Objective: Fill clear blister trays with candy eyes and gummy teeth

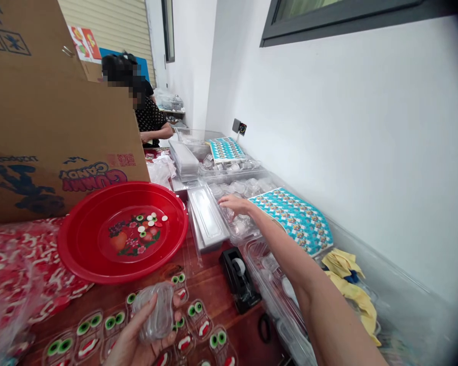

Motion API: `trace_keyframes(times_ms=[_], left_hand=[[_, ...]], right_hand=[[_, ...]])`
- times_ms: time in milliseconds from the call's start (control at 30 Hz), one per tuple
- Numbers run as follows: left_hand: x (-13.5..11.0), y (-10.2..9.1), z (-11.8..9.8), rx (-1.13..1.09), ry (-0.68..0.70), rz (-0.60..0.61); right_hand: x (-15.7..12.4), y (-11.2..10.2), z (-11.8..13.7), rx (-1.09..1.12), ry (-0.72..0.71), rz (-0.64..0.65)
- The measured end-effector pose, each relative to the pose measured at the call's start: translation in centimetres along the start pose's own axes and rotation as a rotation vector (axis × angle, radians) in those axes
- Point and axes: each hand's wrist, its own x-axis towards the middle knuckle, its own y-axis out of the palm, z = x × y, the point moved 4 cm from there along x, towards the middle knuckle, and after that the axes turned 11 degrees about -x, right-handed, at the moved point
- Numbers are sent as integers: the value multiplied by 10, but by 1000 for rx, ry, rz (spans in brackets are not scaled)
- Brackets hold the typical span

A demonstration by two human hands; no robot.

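My left hand [132, 338] is closed around a stack of clear plastic blister trays [155, 310], held low over the table. Below and around it lie several similar trays filled with green eyeball candies [110, 321] and red-and-white mouth-shaped candies [184, 343]. My right hand [236, 204] is stretched far forward over a clear bin of loose clear plastic pieces [242, 226]. Its fingers are apart and curve downward, and I see nothing held in them. Beside that hand is a pile of long clear lids [209, 213].
A red basin [76, 249] holds a few candies, next to a bag of red-and-white candies [7, 274]. Behind stands a large cardboard box [61, 112]. A black tape dispenser [238, 279], sticker sheets [293, 216] and yellow cloth [353, 295] lie rightward. A person [150, 114] works beyond.
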Motion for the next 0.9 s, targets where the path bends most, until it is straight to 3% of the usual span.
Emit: trace_keyframes(times_ms=[233,467,767,900], left_hand=[[-5,2,-1,5,31,-32],[-11,3,-2,-10,41,-24],[-10,-6,-5,-17,30,-50],[-9,-7,-4,-7,30,-46]], right_hand=[[7,6,1,146,82,16],[3,2,-11,130,92,-47],[-1,-28,-30,-326,253,-320],[7,-20,-20,-556,245,-308]])
